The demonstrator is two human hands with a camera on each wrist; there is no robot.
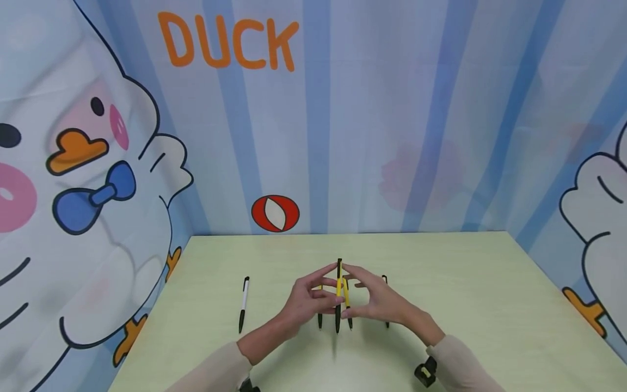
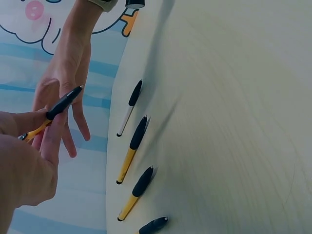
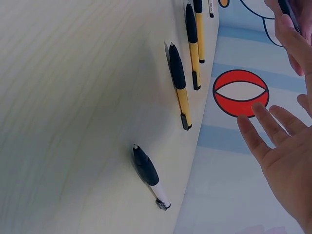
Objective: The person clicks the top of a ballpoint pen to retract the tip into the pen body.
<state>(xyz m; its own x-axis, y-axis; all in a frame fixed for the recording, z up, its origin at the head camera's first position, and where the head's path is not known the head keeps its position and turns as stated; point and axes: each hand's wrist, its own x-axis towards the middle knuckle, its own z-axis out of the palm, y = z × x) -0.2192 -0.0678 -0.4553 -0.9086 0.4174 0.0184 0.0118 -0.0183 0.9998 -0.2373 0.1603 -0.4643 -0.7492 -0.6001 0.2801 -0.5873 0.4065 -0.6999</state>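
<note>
Near the table's middle, my left hand pinches a yellow pen with a black grip and black top end. The pen stands roughly upright in the head view, its tip pointing down. My right hand is beside it, fingers spread, its thumb and forefinger right at the pen. In the right wrist view, the other fingers of the right hand reach out with nothing in them. Behind the hands lie a yellow pen and another yellow pen, partly covered by the left hand.
A white pen with a black grip lies to the left, and a second white pen lies to the right. The pale table ends at a striped blue backdrop printed with ducks.
</note>
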